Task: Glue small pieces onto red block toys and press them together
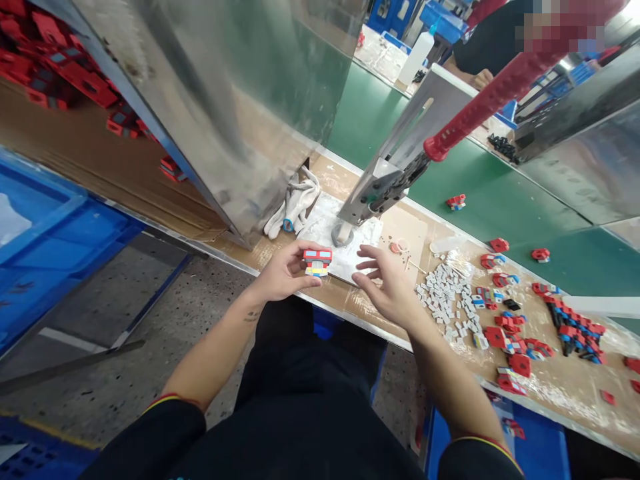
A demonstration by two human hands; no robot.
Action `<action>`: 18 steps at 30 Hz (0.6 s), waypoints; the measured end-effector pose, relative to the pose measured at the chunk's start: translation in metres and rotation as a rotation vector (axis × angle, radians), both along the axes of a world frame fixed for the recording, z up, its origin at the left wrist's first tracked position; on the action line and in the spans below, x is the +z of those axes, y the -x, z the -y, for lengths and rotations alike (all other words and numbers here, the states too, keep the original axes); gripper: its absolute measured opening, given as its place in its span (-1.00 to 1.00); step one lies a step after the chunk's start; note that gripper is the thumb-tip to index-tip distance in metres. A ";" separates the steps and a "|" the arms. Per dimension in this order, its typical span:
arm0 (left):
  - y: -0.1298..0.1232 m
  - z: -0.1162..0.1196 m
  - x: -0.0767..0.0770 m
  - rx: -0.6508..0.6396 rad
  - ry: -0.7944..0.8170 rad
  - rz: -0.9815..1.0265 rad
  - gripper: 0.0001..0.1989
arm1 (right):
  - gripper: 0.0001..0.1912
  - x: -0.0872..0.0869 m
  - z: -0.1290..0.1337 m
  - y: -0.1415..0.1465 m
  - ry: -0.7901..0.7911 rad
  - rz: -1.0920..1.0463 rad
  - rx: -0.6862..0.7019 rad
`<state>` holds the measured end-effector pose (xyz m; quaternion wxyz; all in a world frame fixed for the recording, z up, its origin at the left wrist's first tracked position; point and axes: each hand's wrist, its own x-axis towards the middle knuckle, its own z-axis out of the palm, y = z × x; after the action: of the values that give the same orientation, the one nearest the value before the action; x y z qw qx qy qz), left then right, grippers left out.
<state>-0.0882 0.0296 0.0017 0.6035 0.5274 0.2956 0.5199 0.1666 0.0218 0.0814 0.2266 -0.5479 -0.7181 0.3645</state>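
Observation:
Between the thumb and fingers of my left hand [285, 272] is a red toy part [318, 259] with light-blue windows and a yellow and white lower end. My right hand [387, 285] hovers to its right, fingers apart, holding nothing. Behind both hands stands a hand press [373, 190] with a red lever handle [480, 110], its round foot above a white-smeared base plate [325, 223]. Small grey plastic pieces [445, 297] lie in a heap to the right of my right hand.
A metal panel [225, 120] rises at left, with white gloves [295, 203] at its foot. Red toy parts [513, 340] spread over the bench at right. More fill a cardboard-lined space [125, 173] at left. Beyond the green belt [480, 180], another person's hand [483, 79] shows.

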 end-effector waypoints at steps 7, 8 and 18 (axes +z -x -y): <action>-0.016 -0.037 0.018 -0.047 -0.556 -0.269 -0.56 | -0.41 -0.030 0.008 0.034 0.171 -0.731 -0.092; -0.017 -0.041 0.015 -0.017 -0.598 -0.292 -0.53 | -0.42 -0.035 0.004 0.037 0.161 -0.767 -0.101; -0.024 -0.054 -0.014 0.252 -0.681 -0.415 -0.74 | -0.59 -0.084 -0.020 0.053 -0.238 -0.726 -0.273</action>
<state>-0.0644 0.0831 -0.0119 0.2541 0.7500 0.2843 0.5404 0.1134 0.0416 -0.0024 0.5736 -0.4438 -0.5493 0.4151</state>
